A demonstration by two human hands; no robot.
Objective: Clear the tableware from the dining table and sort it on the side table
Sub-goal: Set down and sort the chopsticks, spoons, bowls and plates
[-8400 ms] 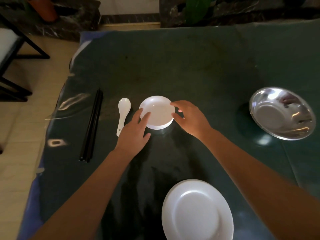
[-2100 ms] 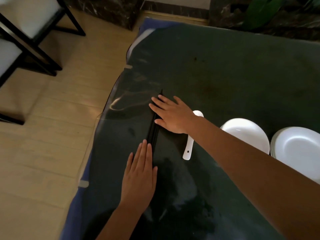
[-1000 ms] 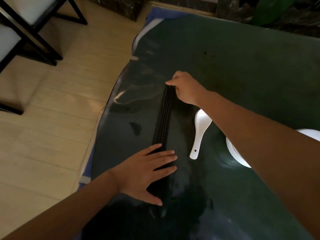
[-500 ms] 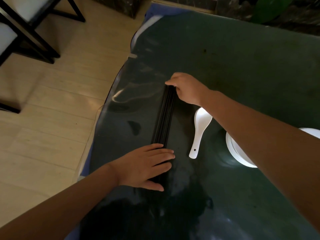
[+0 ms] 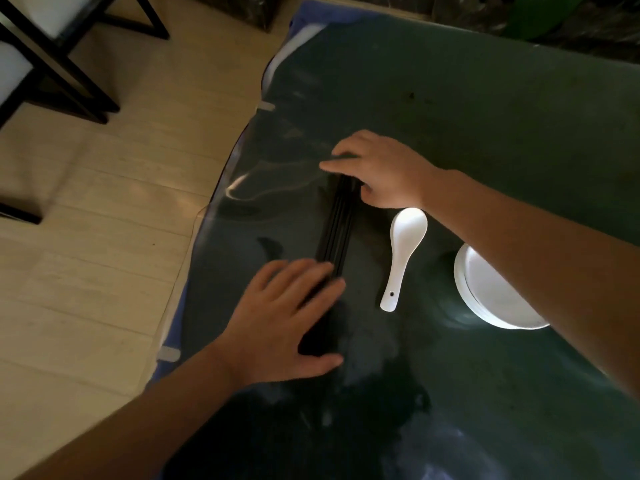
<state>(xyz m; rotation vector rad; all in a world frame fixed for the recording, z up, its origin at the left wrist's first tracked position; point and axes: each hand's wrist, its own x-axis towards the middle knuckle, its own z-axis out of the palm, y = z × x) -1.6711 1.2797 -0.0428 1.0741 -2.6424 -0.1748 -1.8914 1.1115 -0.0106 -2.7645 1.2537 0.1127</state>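
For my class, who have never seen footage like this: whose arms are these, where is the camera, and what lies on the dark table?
There is no machine here. The camera sits on a person's head, looking down at their own two bare arms. The left hand lies flat on the near end of a bundle of black chopsticks; the right hand touches the far end, its grip unclear. Beside them on the dark table lie a white spoon and stacked white dishes. Nothing is lifted.
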